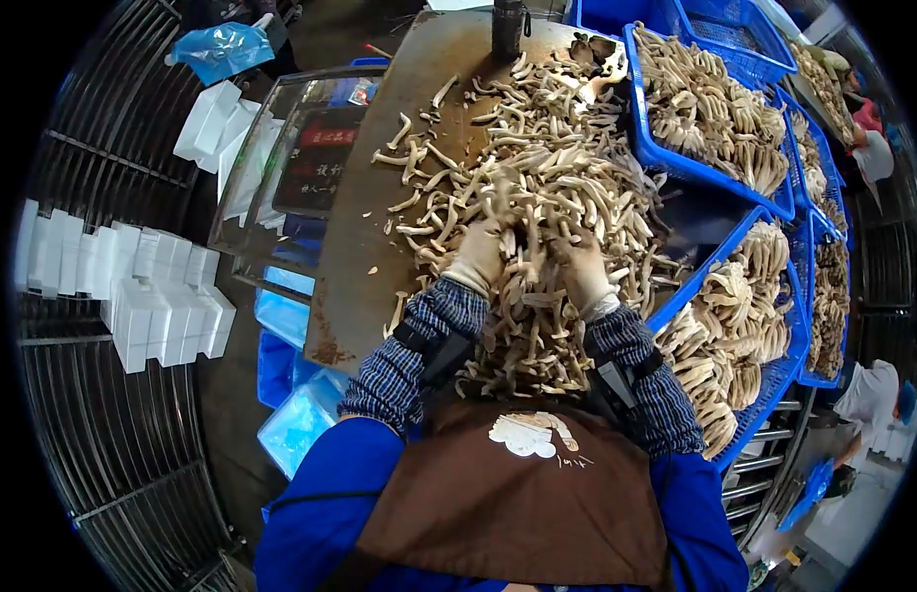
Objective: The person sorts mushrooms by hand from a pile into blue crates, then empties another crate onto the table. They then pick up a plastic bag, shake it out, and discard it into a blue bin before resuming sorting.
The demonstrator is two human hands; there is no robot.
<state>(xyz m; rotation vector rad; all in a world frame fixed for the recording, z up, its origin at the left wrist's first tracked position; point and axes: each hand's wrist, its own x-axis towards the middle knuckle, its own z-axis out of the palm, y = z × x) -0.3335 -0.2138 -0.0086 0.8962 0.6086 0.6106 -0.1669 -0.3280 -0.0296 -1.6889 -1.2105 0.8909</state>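
A heap of long-stemmed mushrooms point(577, 168) with pale stems and brownish caps covers the middle of the metal table point(355, 252). Both my hands wear pale gloves and work in the near part of this heap. My left hand point(481, 255) is among the stems, its fingers smeared by motion, so its grip does not show. To its right, my right hand point(579, 266) is curled with its fingers closed round a mushroom. Loose mushrooms lie between the two hands and run down to the brown apron point(518, 493).
Blue baskets point(710, 187) full of mushroom clusters stand along the right. A dark cylindrical container point(507, 28) is at the table's far edge. A glass-topped frame point(281, 183) and white foam boxes point(167, 311) are on the left. Other people point(868, 395) are at the far right.
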